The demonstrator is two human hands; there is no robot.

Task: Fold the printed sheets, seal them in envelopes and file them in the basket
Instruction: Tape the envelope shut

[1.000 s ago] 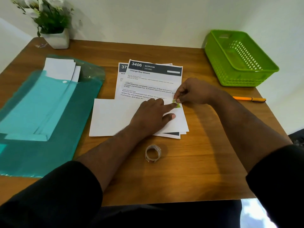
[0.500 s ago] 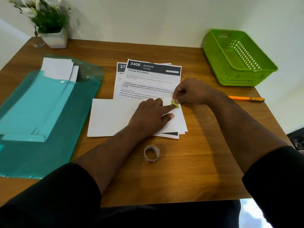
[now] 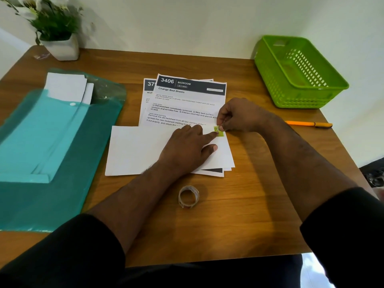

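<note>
A white envelope (image 3: 135, 149) lies across the lower half of the printed sheets (image 3: 187, 100) in the middle of the table. My left hand (image 3: 187, 150) lies flat on the envelope, its forefinger pressing a small green sticker (image 3: 219, 132) at the envelope's top right corner. My right hand (image 3: 239, 116) pinches the far edge of that sticker between thumb and forefinger. The green basket (image 3: 301, 94) stands at the back right. It holds no envelopes.
A teal plastic folder (image 3: 52, 152) with spare white envelopes (image 3: 66, 88) covers the left side. A small sticker roll (image 3: 188, 196) stands near the front edge. An orange pen (image 3: 309, 124) lies at the right, and a potted plant (image 3: 58, 32) at the back left.
Both hands stay at the sticker on the envelope's corner. Only the view has shifted slightly.
</note>
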